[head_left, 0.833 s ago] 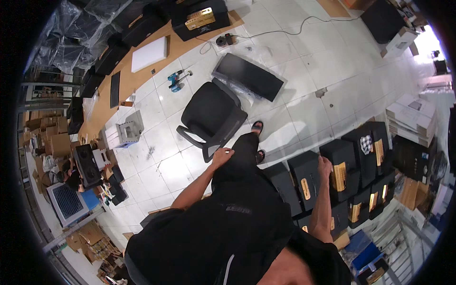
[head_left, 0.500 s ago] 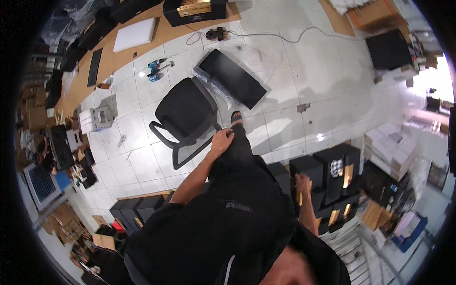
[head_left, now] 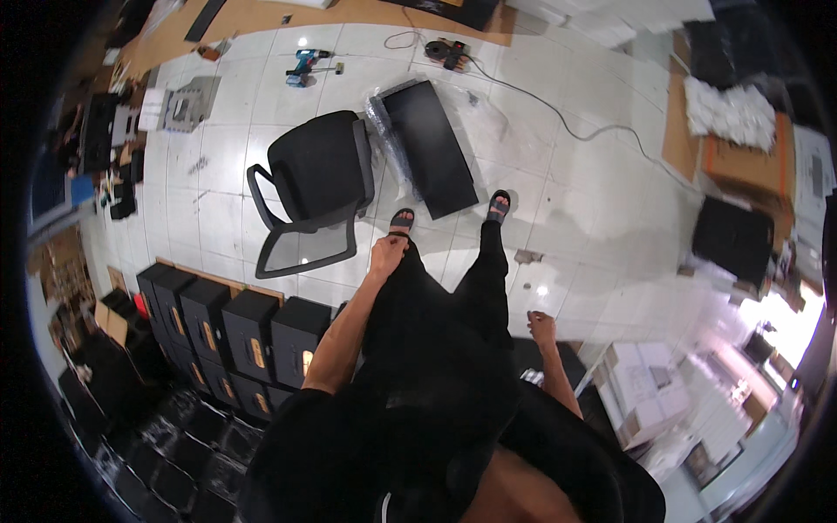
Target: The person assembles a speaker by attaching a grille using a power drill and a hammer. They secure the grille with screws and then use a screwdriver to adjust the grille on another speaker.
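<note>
My left hand [head_left: 389, 255] is in front of my dark trouser leg, with its fingers curled together. Whatever it may hold is hidden. Beside it, to the left, stands a black office chair [head_left: 316, 164] with a mesh back; I see no contact with it. My right hand [head_left: 541, 328] hangs on the right above the tiles, fingers loosely bent and a little apart, with nothing visible in them. Beyond my feet a long black box-like panel [head_left: 429, 148] lies on clear plastic wrap [head_left: 388, 144].
A blue-black cordless drill [head_left: 305, 66] lies on the tiled floor. A grey cable [head_left: 575, 135] runs rightward from a dark reel-like object [head_left: 445, 54]. Black boxes [head_left: 251, 336] stack at left. White cartons [head_left: 645, 383] and an orange-brown carton [head_left: 750, 161] stand at right.
My body and view have turned and shifted, bringing both feet into sight. My left hand is now further from the chair's edge; my right hand has left the black boxes.
</note>
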A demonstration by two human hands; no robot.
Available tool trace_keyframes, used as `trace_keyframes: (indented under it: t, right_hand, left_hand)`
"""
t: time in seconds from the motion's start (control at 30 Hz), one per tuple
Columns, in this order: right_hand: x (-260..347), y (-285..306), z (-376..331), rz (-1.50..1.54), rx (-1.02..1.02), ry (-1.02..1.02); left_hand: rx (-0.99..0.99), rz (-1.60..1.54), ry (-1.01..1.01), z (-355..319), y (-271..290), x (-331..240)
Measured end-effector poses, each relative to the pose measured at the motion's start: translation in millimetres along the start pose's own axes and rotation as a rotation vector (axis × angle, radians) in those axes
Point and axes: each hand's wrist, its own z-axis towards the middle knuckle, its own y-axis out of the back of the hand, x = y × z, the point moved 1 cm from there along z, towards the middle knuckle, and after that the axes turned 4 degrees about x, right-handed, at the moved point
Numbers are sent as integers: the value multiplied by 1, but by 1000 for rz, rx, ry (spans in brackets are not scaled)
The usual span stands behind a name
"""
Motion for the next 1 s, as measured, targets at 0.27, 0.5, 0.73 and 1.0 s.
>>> trace_keyframes:
  t: [0.27, 0.5, 0.73, 1.0]
  right_hand:
    - [148, 15, 221, -454, 331, 415]
    - [155, -141, 438, -283, 340, 404]
    - [114, -298, 570, -186, 283, 302]
    - [125, -289, 538, -324, 207, 414]
  left_hand:
    - [-195, -84, 89, 107, -102, 30]
    - [-136, 35, 92, 297, -181, 102]
    - [-472, -91, 185, 441, -187, 227]
    - [-381, 8, 186, 454, -197, 226]
